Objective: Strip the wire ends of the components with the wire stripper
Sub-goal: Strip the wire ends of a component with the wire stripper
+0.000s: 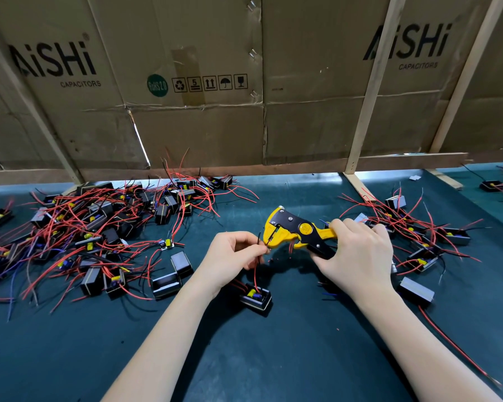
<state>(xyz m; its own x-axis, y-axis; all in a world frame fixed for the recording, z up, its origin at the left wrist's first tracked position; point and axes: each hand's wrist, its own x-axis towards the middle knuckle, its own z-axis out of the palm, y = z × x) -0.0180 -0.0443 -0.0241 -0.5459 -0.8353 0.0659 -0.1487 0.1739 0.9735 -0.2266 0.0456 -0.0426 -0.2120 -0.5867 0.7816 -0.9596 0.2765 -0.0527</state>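
Note:
My right hand (357,253) grips the handles of a yellow and black wire stripper (295,232), its jaws pointing left. My left hand (233,256) pinches thin black and red wires (259,258) right at those jaws. The wires run down to a small black component (256,298) with a yellow part inside, which sits on the dark green mat just below my left hand.
A big heap of black components with red wires (93,233) covers the left of the mat (273,358). A smaller pile (418,239) lies to the right. A cardboard wall on wooden slats (360,134) closes the back. Tiny red insulation bits (279,259) lie under the stripper.

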